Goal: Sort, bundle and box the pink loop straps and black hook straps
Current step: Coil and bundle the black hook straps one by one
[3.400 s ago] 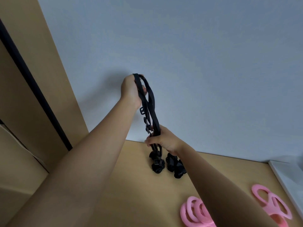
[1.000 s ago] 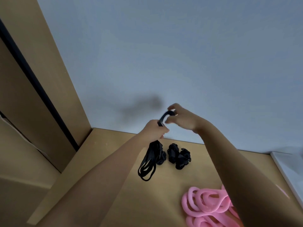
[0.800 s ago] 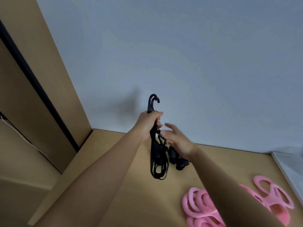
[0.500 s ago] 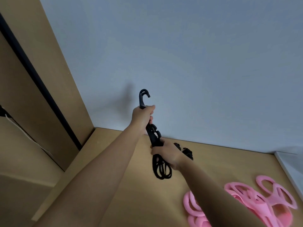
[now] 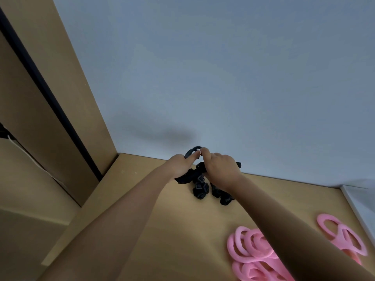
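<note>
**At the back of the worktop: another black strap being bundled**

At the far edge of the pale wooden worktop (image 5: 162, 220), close to the grey wall, both hands meet over a limp, woven black hook strap (image 5: 187, 177). The left hand (image 5: 179, 165) grips the bunched length, and its fingertips reach up to a small arch of strap. The right hand (image 5: 220, 169) is curled round the other part, with a short end poking out past its knuckles. Two small rolled black bundles (image 5: 200, 191) lie on the wood just beneath the hands. The soft, rubbery pink loop straps (image 5: 249, 252) sit in a loose heap well apart, nearer the person.

I'd say this is the bundling step for the black straps, partway through. The pink ones look unsorted, and nothing seems boxed. What looks like the edge of a white box (image 5: 357, 201) waits at the right.

The next move likely calls for winding the free end tightly round the folds and securing it without letting the bunch spring open.

Half a second ago the left hand held the strap high, its hook above the fist. Now both hands have dropped low and the strap is gathered short.
</note>
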A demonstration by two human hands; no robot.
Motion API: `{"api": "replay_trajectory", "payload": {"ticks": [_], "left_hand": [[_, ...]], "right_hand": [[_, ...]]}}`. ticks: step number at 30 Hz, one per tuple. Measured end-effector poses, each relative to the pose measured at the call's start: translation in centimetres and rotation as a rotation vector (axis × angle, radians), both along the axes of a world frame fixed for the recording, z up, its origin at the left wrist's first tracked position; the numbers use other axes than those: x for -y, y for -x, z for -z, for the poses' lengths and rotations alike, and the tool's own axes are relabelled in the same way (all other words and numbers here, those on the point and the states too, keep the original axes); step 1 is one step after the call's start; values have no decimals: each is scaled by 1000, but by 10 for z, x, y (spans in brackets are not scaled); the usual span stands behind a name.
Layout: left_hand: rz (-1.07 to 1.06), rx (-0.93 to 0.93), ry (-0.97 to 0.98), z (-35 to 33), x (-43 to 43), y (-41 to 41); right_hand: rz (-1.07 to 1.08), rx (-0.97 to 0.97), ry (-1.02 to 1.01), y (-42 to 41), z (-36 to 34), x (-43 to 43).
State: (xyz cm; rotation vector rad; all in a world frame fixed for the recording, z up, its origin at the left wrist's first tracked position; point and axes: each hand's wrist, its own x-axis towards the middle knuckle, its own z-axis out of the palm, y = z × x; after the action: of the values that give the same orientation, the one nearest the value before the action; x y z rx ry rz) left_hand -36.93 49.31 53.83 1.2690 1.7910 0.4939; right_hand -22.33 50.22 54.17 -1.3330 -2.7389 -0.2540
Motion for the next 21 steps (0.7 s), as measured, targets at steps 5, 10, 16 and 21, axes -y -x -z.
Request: {"api": "replay_trajectory", "payload": {"ticks": [5,10,16,21], "left_hand": [[118,-46,3,3,5,-2],[199,-19,-22,-3,7,-6],[172,31,-32,-3,5,-11],[264,-33,7,-6,4,-11]], "right_hand": [[-17,29,103,-2,-2,-1],[79,13,117,-5,-4,-4],[60,75,95,-8,-8,-7],[79,116,95,-11,3,-7]]}}
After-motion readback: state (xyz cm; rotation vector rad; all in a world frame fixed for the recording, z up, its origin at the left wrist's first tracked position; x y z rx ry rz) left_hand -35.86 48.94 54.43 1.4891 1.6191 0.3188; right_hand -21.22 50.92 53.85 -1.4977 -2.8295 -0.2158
